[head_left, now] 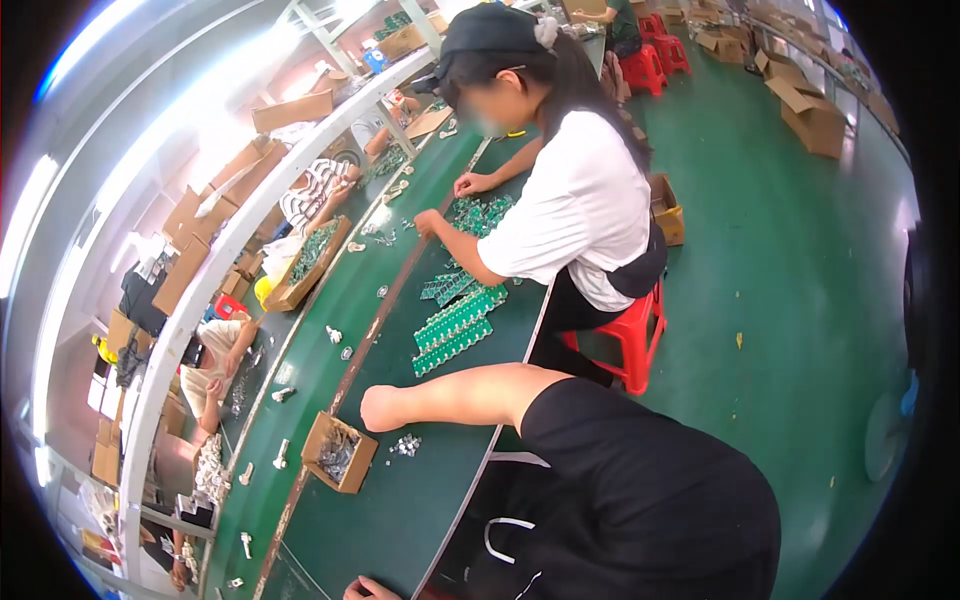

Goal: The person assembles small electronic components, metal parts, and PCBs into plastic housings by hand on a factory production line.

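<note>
My right hand [381, 408] reaches over the dark green workbench [400, 500], curled closed like a fist. Its fingertips are turned away, so whatever it may hold is hidden. Just beside it is a small cardboard box [362, 468] filled with shiny metal parts [338, 452]. Close by lies a little pile of small silver pieces [405, 446] on the bench. Of my left hand [370, 590], only part shows at the lower edge, over the near end of the bench; its grip is cut off by the frame.
Green circuit-board panels [455, 330] lie beyond my right arm. A co-worker in a white shirt [570, 190] sits there on a red stool [630, 340], handling small boards. A green conveyor belt [310, 375] carries scattered white parts [281, 453]. Other people work across it.
</note>
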Available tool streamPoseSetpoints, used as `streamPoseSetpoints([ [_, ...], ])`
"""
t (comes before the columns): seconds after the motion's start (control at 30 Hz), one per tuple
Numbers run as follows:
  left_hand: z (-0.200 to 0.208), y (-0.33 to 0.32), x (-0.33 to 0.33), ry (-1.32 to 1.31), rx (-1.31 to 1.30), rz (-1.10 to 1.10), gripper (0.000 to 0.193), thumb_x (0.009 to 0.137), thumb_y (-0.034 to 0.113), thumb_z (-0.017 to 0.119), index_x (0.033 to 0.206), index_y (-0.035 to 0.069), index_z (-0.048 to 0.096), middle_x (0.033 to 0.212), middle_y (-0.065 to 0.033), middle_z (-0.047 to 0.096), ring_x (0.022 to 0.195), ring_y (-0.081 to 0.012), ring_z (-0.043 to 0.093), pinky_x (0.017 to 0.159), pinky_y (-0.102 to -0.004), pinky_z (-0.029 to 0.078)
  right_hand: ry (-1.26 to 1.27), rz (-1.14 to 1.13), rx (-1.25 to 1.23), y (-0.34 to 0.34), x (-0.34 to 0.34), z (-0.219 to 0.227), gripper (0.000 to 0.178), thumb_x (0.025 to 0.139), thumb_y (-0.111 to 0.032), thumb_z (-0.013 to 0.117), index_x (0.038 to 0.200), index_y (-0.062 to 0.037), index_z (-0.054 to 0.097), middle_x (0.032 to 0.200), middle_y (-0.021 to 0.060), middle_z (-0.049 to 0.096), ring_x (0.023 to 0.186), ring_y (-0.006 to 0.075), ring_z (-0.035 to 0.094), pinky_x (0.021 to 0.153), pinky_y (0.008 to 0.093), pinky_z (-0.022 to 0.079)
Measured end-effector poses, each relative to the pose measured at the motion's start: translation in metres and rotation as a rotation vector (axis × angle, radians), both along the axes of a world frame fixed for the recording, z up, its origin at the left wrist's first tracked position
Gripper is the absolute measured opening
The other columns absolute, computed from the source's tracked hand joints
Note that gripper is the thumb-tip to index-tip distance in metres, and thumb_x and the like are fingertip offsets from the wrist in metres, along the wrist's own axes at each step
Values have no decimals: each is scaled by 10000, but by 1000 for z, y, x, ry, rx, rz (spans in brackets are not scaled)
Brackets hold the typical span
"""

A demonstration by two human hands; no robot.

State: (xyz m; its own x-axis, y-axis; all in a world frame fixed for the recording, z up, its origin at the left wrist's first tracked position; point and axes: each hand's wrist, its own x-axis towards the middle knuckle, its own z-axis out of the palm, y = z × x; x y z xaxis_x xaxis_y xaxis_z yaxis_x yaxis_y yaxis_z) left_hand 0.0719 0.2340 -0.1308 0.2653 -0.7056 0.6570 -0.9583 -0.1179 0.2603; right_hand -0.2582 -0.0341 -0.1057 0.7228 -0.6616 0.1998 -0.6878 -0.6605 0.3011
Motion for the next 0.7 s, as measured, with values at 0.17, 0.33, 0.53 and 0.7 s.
streamPoseSetpoints([
  [0.17,2,1,0,-38,-11,0,361,951,304,710,962,-52,772,953,-276,739,897,-462,675,854,-533,535,-58,10,-17,7,-2,-8,169,847,-152,668,854,-110,832,917,95,808,867,306,780,690,468,609],
  [0.33,0,-4,1,-33,-39,-34,352,951,286,708,937,-61,770,914,-282,738,849,-465,682,816,-540,539,-21,22,2,11,4,-14,187,870,-172,667,900,-124,846,936,100,809,868,310,780,681,464,612],
  [0.53,1,-1,1,-43,-41,-21,352,950,288,710,933,-58,768,915,-275,738,850,-460,679,818,-538,538,128,-117,158,23,27,-5,222,902,-176,676,1033,-128,849,1027,103,809,923,353,769,620,594,621],
  [0.7,5,-1,-6,-1,-2,12,357,963,306,700,976,-44,768,965,-271,739,906,-458,669,869,-535,526,176,-141,238,16,36,9,231,905,-198,699,1071,-133,846,1072,113,806,939,377,767,599,603,627],
])
